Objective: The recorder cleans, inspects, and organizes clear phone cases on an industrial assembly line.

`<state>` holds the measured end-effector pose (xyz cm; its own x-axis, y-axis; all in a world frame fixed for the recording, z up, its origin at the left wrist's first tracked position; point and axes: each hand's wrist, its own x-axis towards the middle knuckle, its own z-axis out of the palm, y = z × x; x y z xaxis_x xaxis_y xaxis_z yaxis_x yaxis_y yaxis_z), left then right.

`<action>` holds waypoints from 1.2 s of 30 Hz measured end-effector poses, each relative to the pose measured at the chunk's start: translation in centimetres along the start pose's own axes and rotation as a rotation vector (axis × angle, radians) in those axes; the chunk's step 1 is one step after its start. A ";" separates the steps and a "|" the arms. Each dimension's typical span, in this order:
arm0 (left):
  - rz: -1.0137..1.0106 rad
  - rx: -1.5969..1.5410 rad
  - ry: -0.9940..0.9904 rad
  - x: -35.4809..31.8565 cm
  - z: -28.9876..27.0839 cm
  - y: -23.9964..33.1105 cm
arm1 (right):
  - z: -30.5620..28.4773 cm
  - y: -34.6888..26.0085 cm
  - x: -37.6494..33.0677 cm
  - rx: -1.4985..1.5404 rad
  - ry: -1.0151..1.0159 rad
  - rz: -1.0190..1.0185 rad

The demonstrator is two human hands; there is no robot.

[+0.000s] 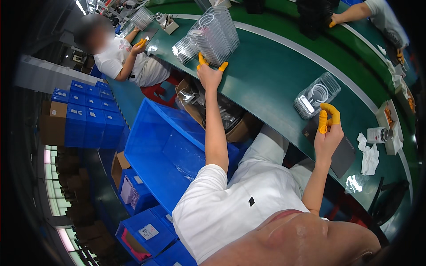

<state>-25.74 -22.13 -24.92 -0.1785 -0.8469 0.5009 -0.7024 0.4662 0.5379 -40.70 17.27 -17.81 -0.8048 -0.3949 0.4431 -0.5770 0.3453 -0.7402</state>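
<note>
The person's left hand (pixel 209 73) is stretched far out across the green belt (pixel 266 75), fingers spread wide in orange finger cots, the tips touching the base of a tall stack of clear plastic trays (pixel 215 33) that leans along the belt. The right hand (pixel 327 133) is closer in, thumb and forefinger pinched narrowly together, empty as far as I can see, just beside a single clear tray (pixel 316 95) holding a coiled white cable. A dark mat (pixel 344 155) lies under that hand. A big blue bin (pixel 168 146) sits below the belt's edge, and another worker's hand (pixel 141 44) is further along
</note>
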 end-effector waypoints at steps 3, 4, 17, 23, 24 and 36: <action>-0.093 0.012 -0.105 0.2 0.3 -0.1 | 0.6 0.8 0.0 -0.054 -0.028 -0.033; -0.092 0.013 -0.107 0.2 0.3 0.0 | 0.7 0.8 -0.1 -0.029 -0.031 -0.002; -0.005 0.021 0.020 -0.2 0.3 -0.4 | 1.4 2.1 -1.5 0.333 0.133 0.172; -0.003 0.042 -0.009 0.1 1.1 -1.1 | 3.8 6.4 -3.6 0.565 0.189 0.347; 0.011 0.027 0.004 0.2 1.2 -1.3 | 3.8 6.3 -3.5 0.565 0.191 0.349; 0.025 0.069 0.012 0.0 1.0 -1.1 | 3.8 5.5 -3.4 0.565 0.186 0.367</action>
<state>-25.63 -22.93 -26.21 -0.1886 -0.8316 0.5224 -0.7435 0.4685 0.4772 -40.58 17.29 -25.31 -0.9733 -0.1678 0.1564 -0.1434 -0.0871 -0.9858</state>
